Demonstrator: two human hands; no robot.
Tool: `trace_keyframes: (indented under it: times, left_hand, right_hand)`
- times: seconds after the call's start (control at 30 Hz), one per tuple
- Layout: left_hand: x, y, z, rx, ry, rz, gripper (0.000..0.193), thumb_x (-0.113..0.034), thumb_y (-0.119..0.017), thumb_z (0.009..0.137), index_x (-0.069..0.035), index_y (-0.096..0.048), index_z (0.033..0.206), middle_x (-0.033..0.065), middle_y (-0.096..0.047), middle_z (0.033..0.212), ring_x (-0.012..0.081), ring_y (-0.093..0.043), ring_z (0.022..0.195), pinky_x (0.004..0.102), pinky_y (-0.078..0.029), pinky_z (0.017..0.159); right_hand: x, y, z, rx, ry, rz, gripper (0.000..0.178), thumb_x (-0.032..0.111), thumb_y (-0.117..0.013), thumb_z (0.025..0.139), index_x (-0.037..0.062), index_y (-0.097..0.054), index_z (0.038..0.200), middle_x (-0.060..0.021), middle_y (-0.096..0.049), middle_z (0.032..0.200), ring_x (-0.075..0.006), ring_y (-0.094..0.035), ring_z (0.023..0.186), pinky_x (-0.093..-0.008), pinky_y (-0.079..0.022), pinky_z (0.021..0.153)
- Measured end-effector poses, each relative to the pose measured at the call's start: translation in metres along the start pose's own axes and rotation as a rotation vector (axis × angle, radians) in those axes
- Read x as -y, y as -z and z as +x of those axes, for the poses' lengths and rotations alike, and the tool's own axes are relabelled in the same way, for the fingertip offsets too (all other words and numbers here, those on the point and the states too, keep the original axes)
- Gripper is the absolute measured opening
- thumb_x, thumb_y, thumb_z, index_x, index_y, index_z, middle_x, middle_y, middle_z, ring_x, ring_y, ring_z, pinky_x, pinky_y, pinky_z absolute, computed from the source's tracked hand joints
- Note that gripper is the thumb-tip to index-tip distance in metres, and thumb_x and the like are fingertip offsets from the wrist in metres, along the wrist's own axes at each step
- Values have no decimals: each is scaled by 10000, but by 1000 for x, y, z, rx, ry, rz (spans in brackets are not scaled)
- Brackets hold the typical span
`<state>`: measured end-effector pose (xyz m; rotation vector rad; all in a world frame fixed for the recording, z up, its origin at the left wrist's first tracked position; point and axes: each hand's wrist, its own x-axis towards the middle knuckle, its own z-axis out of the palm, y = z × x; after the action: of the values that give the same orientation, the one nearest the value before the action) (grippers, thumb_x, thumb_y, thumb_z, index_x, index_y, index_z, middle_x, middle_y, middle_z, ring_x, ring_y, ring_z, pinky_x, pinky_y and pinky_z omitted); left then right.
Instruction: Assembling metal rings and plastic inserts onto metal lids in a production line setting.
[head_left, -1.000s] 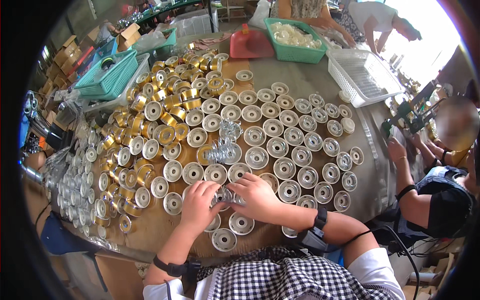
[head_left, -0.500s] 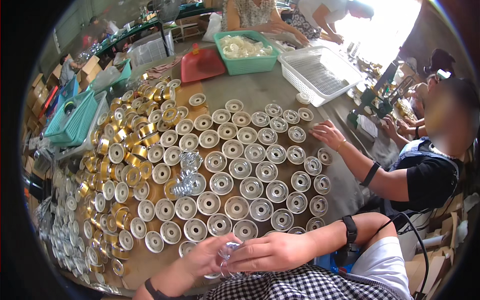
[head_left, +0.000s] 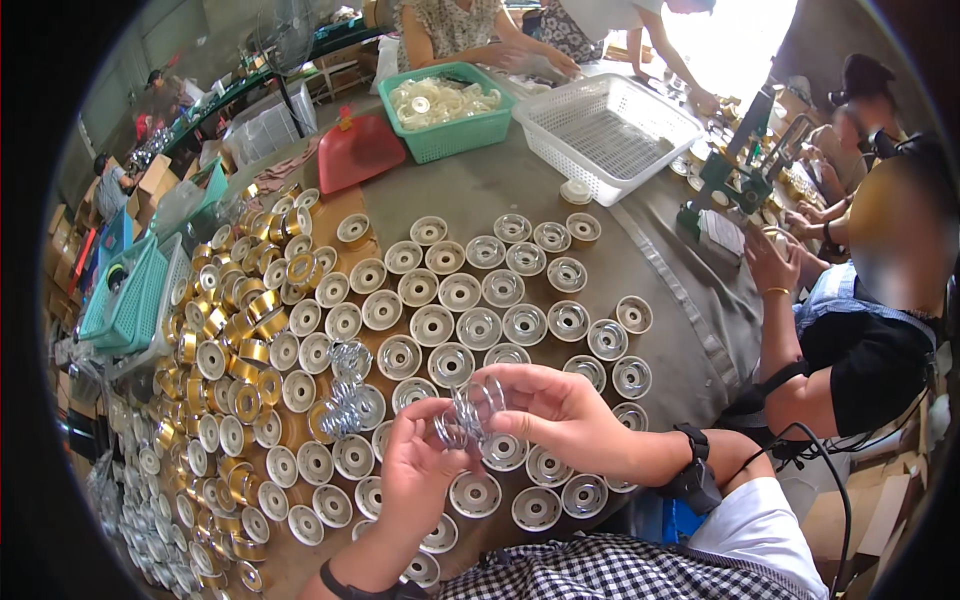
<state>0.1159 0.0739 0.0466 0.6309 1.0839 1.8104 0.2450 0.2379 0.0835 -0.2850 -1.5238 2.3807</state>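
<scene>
Above the rows of round parts, my left hand (head_left: 422, 462) is closed on shiny silver rings (head_left: 466, 412), thumb and fingers pinching their left side. My right hand (head_left: 555, 415) grips the same loose bunch of rings from the right. Beneath and around both hands stand many round white parts (head_left: 432, 325) with a hole in the middle; some carry a shiny ring inside. Left of my hands a small heap of silver rings (head_left: 348, 385) lies on top of the white parts.
Gold-sided round parts (head_left: 240, 330) are piled on the left. At the back sit a red dustpan (head_left: 360, 155), a green basket (head_left: 440, 140) of pale pieces and a white basket (head_left: 610, 190). A green hand press (head_left: 720, 190) and a co-worker's hand (head_left: 773, 262) are at the right.
My hands have risen from the near table edge to over the white parts, with the rings spread more apart between them. The co-worker's hand on the right has left the parts.
</scene>
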Motion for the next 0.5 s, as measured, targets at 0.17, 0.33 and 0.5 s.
trace_keyframes:
  times: [0.17,0.33,0.5]
  left_hand:
    - [1,-10,12,-1,61,191,357,-200,-629,1015,-16,-490,1288,128,-666,1085,205,-698,841,307,-579,643]
    - [-21,-20,13,-194,733,-218,365,-333,-555,1043,13,-598,1152,137,-686,939,207,-667,697,264,-485,532]
    - [-12,11,6,63,847,-309,451,-446,-502,1042,-18,-642,1059,111,-611,709,152,-498,468,254,-311,359]
  right_hand:
    - [0,14,-4,-96,109,-214,470,27,-699,930,-12,-558,1376,-106,-654,1249,-190,-651,1124,-337,-539,975]
    - [2,43,-2,56,926,-1170,487,49,-755,751,4,-658,1226,-124,-644,1201,-258,-661,952,-331,-591,788]
    - [23,44,-1,265,1302,-1339,291,76,-681,839,35,-729,1123,-113,-661,1216,-224,-660,987,-306,-588,806]
